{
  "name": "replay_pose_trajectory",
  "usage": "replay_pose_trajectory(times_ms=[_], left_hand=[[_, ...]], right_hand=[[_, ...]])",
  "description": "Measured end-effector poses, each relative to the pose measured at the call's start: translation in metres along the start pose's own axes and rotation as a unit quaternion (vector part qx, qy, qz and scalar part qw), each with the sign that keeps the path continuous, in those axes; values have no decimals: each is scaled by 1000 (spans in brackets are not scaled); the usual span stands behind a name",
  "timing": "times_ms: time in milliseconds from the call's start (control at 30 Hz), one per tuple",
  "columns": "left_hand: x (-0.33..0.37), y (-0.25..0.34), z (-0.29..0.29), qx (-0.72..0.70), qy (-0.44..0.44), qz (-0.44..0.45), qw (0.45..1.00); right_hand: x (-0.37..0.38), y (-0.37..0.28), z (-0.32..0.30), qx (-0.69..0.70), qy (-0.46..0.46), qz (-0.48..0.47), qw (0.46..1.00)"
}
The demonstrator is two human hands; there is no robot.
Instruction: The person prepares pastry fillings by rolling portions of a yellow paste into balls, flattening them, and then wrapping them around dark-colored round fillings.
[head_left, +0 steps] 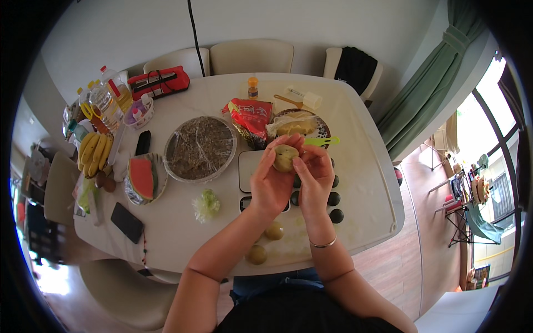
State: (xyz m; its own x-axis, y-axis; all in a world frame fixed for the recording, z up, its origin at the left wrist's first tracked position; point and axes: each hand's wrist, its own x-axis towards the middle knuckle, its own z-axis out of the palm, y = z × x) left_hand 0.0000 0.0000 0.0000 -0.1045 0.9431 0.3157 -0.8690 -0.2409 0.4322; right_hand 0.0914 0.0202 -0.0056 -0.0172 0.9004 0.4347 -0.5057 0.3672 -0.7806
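Over the table, my left hand (268,182) and my right hand (314,176) cup a rounded olive-yellow dough ball (286,158). My left fingers curl behind it, and my right thumb presses its side. Beneath my hands lies a flat white kitchen scale (248,169), partly hidden by them. Several dark green balls (333,198) stand in loose rows by my right wrist. Two yellowish balls, one nearer the table's front edge (256,255) and another (273,231), rest by my left forearm. Beyond my fingers, a patterned plate (321,129) holds a yellowish mass under plastic wrap.
A wrapped bowl of brown filling (201,149) sits left of a red bag (251,119). Further left are cut watermelon (141,177), bananas (95,152), oil bottles (105,104) and a phone (127,222). A bright green utensil (322,141) lies across the plate's near edge. Chairs (252,57) line the far side.
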Motion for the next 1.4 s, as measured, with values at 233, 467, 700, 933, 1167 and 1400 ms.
replay_pose_trajectory(times_ms=[233, 467, 700, 933, 1167, 1400], left_hand=[[-4, 1, 9, 7, 17, 42, 999], [-1, 0, 3, 146, 12, 97, 984], [-4, 0, 6, 231, 3, 140, 963], [-2, 4, 4, 110, -20, 82, 990], [-4, 4, 7, 155, -5, 71, 985], [1, 8, 0, 30, -17, 31, 999]], right_hand=[[0, -9, 4, -273, -22, -222, 936], [-4, -8, 6, -260, -18, -189, 947], [-3, -7, 5, -221, -36, -194, 955], [-3, -13, 2, -47, -64, -16, 997], [-3, -11, 2, -50, -65, 7, 997], [2, -16, 6, -133, -115, -90, 980]])
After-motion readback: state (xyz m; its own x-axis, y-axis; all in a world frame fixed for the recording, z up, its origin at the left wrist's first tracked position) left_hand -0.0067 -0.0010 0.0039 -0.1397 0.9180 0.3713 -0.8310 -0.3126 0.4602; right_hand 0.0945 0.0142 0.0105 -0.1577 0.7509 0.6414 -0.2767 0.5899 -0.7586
